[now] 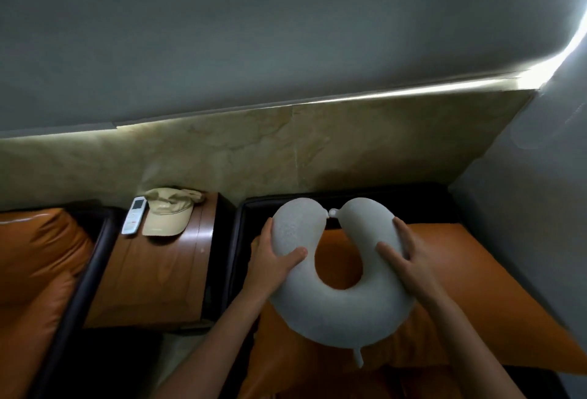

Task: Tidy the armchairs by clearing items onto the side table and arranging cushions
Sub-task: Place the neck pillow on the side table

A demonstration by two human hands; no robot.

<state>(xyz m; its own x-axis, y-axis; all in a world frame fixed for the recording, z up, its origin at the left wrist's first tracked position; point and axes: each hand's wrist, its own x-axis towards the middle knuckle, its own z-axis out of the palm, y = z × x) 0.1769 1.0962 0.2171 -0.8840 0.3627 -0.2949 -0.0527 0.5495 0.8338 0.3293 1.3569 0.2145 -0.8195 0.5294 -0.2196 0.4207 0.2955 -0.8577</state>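
A pale grey U-shaped neck pillow [336, 312] is held over the orange cushion [470, 274] of the right armchair, its open ends pointing toward the wall. My left hand [274, 263] grips its left arm, thumb on top. My right hand [405, 257] grips its right arm, fingers spread over it. A wooden side table [152, 278] stands between the two armchairs. At its back lie a beige cap [168, 211] and a white remote control [134, 215].
The left armchair [35, 258] has an orange cushion and a dark frame [81, 281]. A marble-look wall panel [286, 150] runs behind the chairs. A grey wall [527, 227] closes in at the right.
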